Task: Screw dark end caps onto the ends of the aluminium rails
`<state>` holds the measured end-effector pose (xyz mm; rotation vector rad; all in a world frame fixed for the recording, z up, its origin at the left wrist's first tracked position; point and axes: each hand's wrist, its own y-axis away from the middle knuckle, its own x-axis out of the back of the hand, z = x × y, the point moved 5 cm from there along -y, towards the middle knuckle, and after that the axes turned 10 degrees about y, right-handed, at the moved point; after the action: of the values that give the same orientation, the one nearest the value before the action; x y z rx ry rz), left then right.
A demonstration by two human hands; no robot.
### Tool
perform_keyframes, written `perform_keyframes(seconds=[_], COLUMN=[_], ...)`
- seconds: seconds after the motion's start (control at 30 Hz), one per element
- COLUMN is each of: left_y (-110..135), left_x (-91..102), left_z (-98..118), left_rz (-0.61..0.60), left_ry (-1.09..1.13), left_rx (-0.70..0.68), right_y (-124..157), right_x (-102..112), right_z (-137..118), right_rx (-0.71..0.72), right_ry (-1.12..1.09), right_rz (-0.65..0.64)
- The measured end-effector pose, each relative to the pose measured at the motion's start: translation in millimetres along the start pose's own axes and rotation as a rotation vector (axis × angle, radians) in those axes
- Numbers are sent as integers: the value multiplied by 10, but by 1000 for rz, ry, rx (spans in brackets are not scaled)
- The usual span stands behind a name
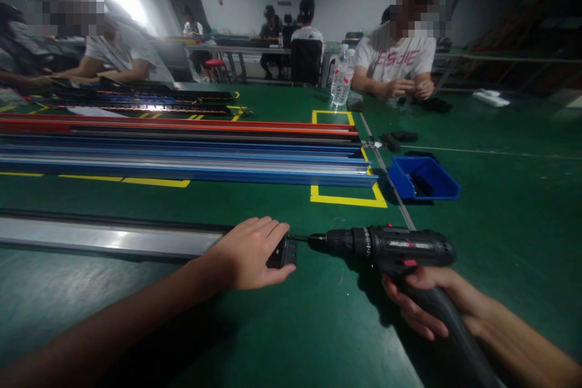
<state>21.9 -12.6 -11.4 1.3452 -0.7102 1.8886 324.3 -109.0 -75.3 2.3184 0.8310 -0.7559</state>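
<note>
My right hand [427, 300] is wrapped round the grip of a black cordless drill [404, 245], which lies level and points left. The drill's long thin bit [307, 237] reaches to a black end cap [290, 253] on a long metal profile [109, 236]. Over that same end my left hand [254, 248] is closed, fingers across the top and thumb along the near side. Whether the bit's tip sits in a screw is too small to tell.
Behind lie several long blue profiles [191, 163] and an orange profile [227, 125]. A blue bin [425, 188] with black parts stands at the right, near small black pieces [400, 138]. Water bottles [341, 82] stand farther back. A co-worker [395, 60] sits across the green table [513, 224].
</note>
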Motion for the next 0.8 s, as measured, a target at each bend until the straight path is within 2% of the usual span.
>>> perform_keyframes(seconds=[0.23, 0.53, 0.8], left_y=[-11, -6, 37], left_x=[21, 17, 39], left_z=[20, -8, -29], left_rz=[3, -19, -27], left_ry=[-11, 27, 44], left_rx=[-1, 5, -50], right_y=[-10, -52, -39], right_x=[-7, -83, -46], right_z=[-10, -76, -70], right_rx=[-1, 18, -7], right_ry=[34, 15, 4], right_rz=[7, -56, -18])
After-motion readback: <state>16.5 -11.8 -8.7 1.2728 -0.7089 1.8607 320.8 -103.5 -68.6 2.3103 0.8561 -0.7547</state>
